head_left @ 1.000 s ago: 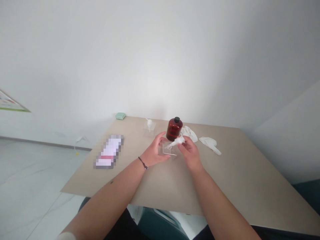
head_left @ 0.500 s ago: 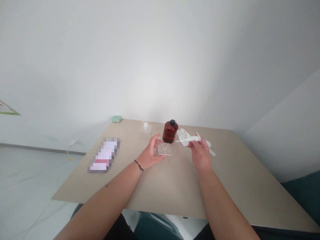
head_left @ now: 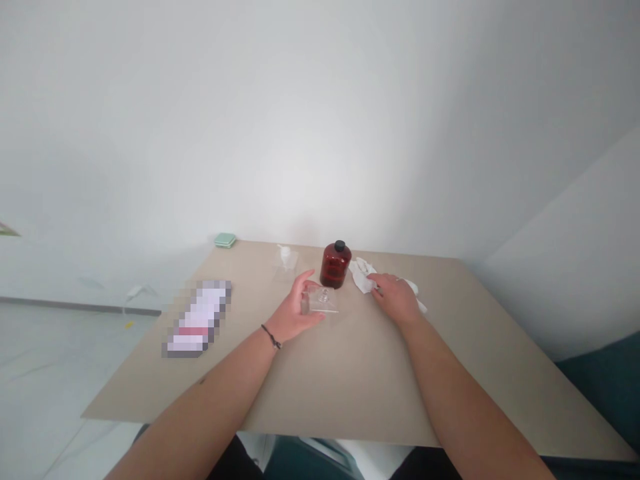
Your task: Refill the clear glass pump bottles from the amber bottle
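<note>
While the left grip (head_left: 295,308) (half-open) touches clear plastic (head_left: 324,300), the right (head_left: 397,299) lies on cloth (head_left: 363,275).

Right hand (head_left: 395,299): has come down from mid-air to rest palm down on the tabletop (head_left: 350,380), fingertips at the white cloth (head_left: 363,275).
White pump head: was pinched in those fingers; now hidden or lost against the cloth, cannot tell which.
Left hand (head_left: 296,308): has drawn back, fingers now at the left edge of the clear acrylic plate (head_left: 324,300).
View: has turned; the wall poster (head_left: 7,231) has nearly left the frame.
</note>
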`<state>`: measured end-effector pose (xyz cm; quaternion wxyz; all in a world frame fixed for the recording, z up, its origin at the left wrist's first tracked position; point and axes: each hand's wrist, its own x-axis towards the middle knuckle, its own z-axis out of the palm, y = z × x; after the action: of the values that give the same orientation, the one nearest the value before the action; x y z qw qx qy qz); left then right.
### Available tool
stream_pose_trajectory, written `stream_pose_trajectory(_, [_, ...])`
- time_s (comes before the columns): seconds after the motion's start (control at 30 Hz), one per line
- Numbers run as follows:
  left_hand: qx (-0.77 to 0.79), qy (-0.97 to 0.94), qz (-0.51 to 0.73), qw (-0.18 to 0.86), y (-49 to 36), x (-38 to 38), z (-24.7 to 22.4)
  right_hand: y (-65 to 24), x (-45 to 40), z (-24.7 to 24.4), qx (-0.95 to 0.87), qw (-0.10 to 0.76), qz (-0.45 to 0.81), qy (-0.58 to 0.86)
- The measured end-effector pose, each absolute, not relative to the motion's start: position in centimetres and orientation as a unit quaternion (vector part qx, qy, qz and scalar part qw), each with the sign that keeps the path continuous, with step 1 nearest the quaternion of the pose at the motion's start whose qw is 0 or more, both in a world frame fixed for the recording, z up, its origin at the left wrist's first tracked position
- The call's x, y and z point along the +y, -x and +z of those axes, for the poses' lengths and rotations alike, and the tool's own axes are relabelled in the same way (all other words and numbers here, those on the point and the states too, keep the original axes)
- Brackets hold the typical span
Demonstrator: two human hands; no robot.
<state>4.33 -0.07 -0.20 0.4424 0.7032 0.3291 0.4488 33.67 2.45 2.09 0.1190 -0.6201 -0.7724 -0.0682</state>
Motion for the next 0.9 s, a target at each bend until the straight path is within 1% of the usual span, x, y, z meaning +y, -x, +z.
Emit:
stream_pose_trajectory(0.1, [0.327,-0.703,0.448,0.445,-4.3,0.0,-0.3,-33.3,2.6,2.1,-0.767,0.073,-0.097,0.629])
stream_pose_trajectory(0.3, [0.323,-0.710,0.437,0.447,-4.4,0.0,0.0,-32.8,2.8,1.9,-0.754,0.052,-0.090,0.649])
stream_pose_trajectory(0.6, [0.326,-0.705,0.441,0.449,-4.3,-0.1,0.0,-33.0,2.5,1.7,-0.763,0.081,-0.069,0.637])
stream_pose_trajectory(0.73, [0.321,-0.699,0.448,0.455,-4.2,0.1,-0.4,-33.1,2.1,1.8,-0.751,0.123,-0.064,0.645])
stream_pose_trajectory(0.8, [0.312,-0.691,0.456,0.467,-4.3,0.2,-0.5,-33.0,1.8,1.8,-0.743,0.170,-0.052,0.645])
stream_pose_trajectory(0.9, [0.295,-0.678,0.458,0.493,-4.3,0.3,-0.7,-32.2,0.9,1.7,-0.726,0.270,-0.015,0.632])
